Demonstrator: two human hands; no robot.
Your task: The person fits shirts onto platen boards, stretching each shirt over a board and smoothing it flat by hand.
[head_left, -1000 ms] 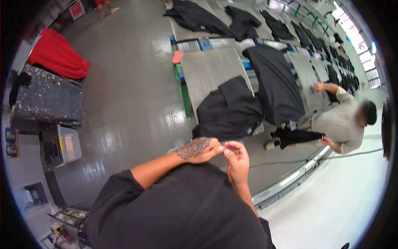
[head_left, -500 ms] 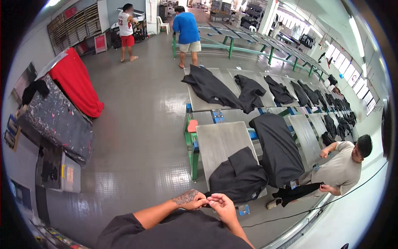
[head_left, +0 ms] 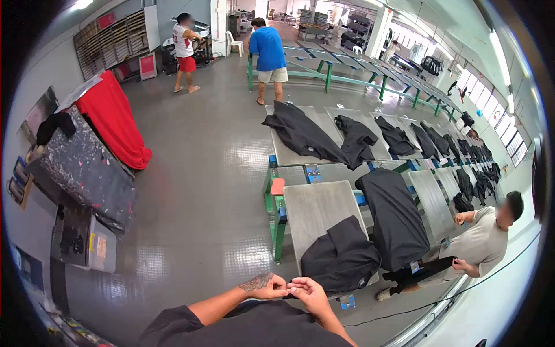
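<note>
My left hand, tattooed on its back, is closed, its fingertips meeting those of my right hand in front of my dark shirt. The fingers of my right hand are curled into a pinch. Anything between the fingertips is too small to make out. Just beyond my hands, a bunched black garment lies on the near end of a grey flat board. To its right, another black garment is spread over the neighbouring board.
A person in a beige shirt stands at the right beside a dark cloth. Two people stand farther back. Rows of boards carry black garments. At left are a red cloth, a paint-spotted panel and a plastic bin.
The view has tilted up, bringing the far room into sight and putting my hands lower in the frame. Both hands stay together at the fingertips.
</note>
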